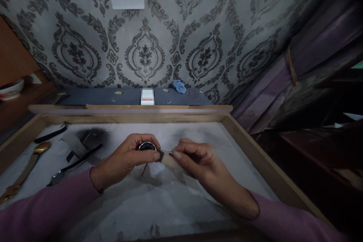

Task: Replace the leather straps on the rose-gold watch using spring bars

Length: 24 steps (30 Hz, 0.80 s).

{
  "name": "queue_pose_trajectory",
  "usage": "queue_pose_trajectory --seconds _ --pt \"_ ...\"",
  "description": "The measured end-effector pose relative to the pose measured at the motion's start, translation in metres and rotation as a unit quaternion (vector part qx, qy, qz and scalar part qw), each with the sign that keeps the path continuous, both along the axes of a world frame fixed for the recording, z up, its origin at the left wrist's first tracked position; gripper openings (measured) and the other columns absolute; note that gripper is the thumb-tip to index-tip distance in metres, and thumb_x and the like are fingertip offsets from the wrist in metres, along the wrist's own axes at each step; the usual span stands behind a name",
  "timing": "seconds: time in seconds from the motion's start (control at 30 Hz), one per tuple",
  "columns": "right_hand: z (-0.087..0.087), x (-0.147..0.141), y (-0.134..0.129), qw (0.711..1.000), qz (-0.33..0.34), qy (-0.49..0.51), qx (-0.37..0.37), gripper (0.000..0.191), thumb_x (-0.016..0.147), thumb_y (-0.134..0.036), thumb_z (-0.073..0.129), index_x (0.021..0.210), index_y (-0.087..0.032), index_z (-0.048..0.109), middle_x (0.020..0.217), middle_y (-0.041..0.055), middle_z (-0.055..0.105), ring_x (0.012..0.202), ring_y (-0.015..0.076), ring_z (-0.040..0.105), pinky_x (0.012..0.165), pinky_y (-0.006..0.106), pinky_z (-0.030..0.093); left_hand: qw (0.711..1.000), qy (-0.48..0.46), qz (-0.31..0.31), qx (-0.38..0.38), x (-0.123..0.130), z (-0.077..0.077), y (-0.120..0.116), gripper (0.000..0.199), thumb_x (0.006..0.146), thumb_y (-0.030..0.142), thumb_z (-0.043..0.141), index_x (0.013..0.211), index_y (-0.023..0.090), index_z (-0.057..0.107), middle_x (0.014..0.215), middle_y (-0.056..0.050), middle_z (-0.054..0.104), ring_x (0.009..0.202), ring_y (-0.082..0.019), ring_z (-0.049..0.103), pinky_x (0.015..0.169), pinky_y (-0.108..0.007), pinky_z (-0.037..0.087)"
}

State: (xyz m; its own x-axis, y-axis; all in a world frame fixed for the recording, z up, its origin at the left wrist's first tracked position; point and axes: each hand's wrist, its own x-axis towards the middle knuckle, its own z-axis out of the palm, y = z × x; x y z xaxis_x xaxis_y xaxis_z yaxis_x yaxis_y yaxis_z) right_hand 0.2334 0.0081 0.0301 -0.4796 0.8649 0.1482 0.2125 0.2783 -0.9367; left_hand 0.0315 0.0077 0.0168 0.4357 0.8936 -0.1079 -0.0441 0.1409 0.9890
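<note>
My left hand [127, 157] is closed around the rim of a wristwatch [147, 146] with a dark face, its thumb along the lower edge. A light beige strap [169, 162] extends from the watch to the right, beneath my right hand [200, 159]. Pinched between my right thumb and fingers is a thin metal tool [166, 152], its tip at the joint of strap and case. Whether the tip sits inside the joint is too small to tell. A thin dark piece [144, 169] sticks out below the watch.
A wooden-framed tray [159, 117] surrounds the white work surface. On its left lie a gold watch [42, 147], a black-strapped watch [58, 177], a black strap [51, 134] and a metal-and-black piece [79, 145]. Behind stand a small white box [147, 96] and a crumpled blue cloth [179, 87].
</note>
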Motion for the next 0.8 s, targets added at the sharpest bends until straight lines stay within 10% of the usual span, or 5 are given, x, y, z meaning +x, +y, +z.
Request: queue_pose_trajectory --seconds 0.8 --pt "0.0006 -0.0005 -0.002 0.996 0.0 0.047 -0.074 0.031 0.087 -0.034 0.058 0.063 -0.016 0.059 0.062 -0.0032 0.041 0.054 0.008 0.034 0.049 0.023 0.027 0.999 -0.025 0.025 -0.039 0.0049 0.0069 -0.0035 0.014 0.069 0.026 0.07 0.069 0.016 0.061 0.053 0.008 0.042 0.051 -0.007 0.029 0.05 -0.021 0.024"
